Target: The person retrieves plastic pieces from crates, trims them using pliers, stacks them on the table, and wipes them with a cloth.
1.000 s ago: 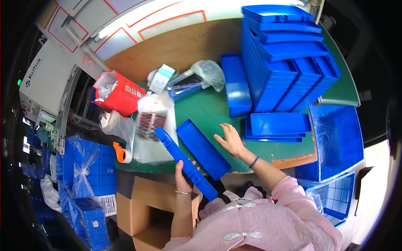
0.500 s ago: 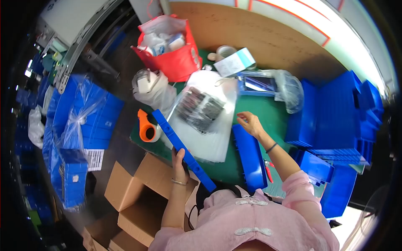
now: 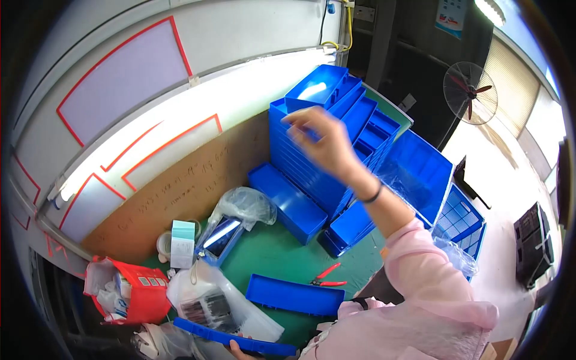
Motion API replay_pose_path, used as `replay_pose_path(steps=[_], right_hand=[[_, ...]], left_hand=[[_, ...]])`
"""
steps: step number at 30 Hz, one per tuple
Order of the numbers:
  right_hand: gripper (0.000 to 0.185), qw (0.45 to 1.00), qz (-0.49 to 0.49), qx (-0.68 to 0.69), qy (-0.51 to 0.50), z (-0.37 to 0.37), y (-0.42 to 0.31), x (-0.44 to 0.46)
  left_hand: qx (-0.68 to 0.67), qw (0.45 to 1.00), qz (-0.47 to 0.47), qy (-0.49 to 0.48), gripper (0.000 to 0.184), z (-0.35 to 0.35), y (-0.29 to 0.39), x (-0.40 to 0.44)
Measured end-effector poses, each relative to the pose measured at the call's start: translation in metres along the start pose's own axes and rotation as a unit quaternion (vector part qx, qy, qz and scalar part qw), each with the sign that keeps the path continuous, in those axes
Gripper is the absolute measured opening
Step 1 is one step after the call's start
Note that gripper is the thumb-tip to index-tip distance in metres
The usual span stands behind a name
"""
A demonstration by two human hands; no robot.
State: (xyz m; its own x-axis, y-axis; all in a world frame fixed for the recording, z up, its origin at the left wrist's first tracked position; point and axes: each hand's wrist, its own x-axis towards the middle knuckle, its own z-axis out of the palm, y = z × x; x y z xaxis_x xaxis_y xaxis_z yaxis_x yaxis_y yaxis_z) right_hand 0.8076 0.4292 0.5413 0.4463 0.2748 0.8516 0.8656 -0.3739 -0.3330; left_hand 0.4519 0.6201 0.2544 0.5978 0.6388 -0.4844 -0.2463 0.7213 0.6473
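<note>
1. Right hand (image 3: pixel 322 145): blurred, fingers loosely spread, blocks part of tall blue bin stack (image 3: pixel 303 157).
2. Left hand (image 3: pixel 240 351): pinches long, narrow plastic tray (image 3: pixel 207 333), near left.
3. Red-handled pliers (image 3: pixel 329 276) beside shallow rectangular tray (image 3: pixel 294 295); crinkly clear bag (image 3: pixel 249 205) farther.

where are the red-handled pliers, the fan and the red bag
Red-handled pliers (image 3: pixel 336 284): head view, on the lower handle.
Fan (image 3: pixel 472 92): head view, on its hub.
Red bag (image 3: pixel 146 305): head view, on its side.
</note>
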Motion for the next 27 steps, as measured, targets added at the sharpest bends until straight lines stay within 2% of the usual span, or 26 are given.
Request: replay_pose_path(steps=[2,4,6,8,10,12,14,16,18,20,22,24,26,27], right_hand=[[0.019,0.996,0.059,-0.052,0.052,-0.054,0.027,0.006],[0.018,0.992,0.023,-0.115,0.051,-0.087,0.046,-0.005],[0.012,0.993,0.074,-0.096,0.011,-0.097,0.039,-0.031],[0.008,0.993,0.080,-0.052,-0.073,-0.086,0.027,-0.063],[0.011,0.965,0.153,-0.007,-0.214,-0.055,0.012,-0.097],[0.021,0.941,0.059,0.005,-0.332,-0.013,0.018,-0.137],[0.030,0.898,0.014,-0.013,-0.439,0.019,0.035,-0.175],[0.029,0.891,-0.007,-0.043,-0.451,0.060,0.044,-0.191],[0.024,0.843,-0.053,-0.195,-0.498,0.107,0.046,-0.182],[0.027,0.836,-0.130,-0.331,-0.417,0.173,0.086,-0.202],[0.027,0.851,0.000,-0.302,-0.430,0.241,0.091,-0.209],[0.024,0.904,0.037,-0.145,-0.401,0.252,0.036,-0.174],[0.031,0.906,0.051,-0.117,-0.403,0.269,0.000,-0.167],[0.036,0.933,0.038,-0.105,-0.343,0.277,-0.009,-0.175]], left_hand=[[0.107,0.989,0.095,0.042,0.055,0.023,-0.007,0.007],[0.134,0.984,0.110,0.034,0.053,0.049,-0.010,-0.001],[0.130,0.986,0.107,0.001,0.060,0.060,-0.015,-0.003],[0.125,0.986,0.114,0.007,0.059,0.064,-0.026,-0.003],[0.141,0.985,0.098,-0.012,0.061,0.067,-0.031,-0.001],[0.152,0.985,0.078,-0.019,0.063,0.066,-0.033,-0.001],[0.149,0.987,0.054,0.005,0.065,0.067,-0.031,-0.002],[0.154,0.987,0.045,0.012,0.066,0.062,-0.031,-0.001],[0.184,0.982,0.051,0.006,0.067,0.054,-0.029,0.002],[0.196,0.980,0.044,0.010,0.062,0.049,-0.027,0.002],[0.217,0.975,0.041,0.012,0.057,0.044,-0.020,0.002],[0.204,0.978,0.030,0.039,0.065,0.042,-0.017,-0.001],[0.242,0.969,0.024,0.036,0.063,0.038,-0.015,-0.002],[0.235,0.971,0.014,0.044,0.060,0.039,-0.014,-0.004]])
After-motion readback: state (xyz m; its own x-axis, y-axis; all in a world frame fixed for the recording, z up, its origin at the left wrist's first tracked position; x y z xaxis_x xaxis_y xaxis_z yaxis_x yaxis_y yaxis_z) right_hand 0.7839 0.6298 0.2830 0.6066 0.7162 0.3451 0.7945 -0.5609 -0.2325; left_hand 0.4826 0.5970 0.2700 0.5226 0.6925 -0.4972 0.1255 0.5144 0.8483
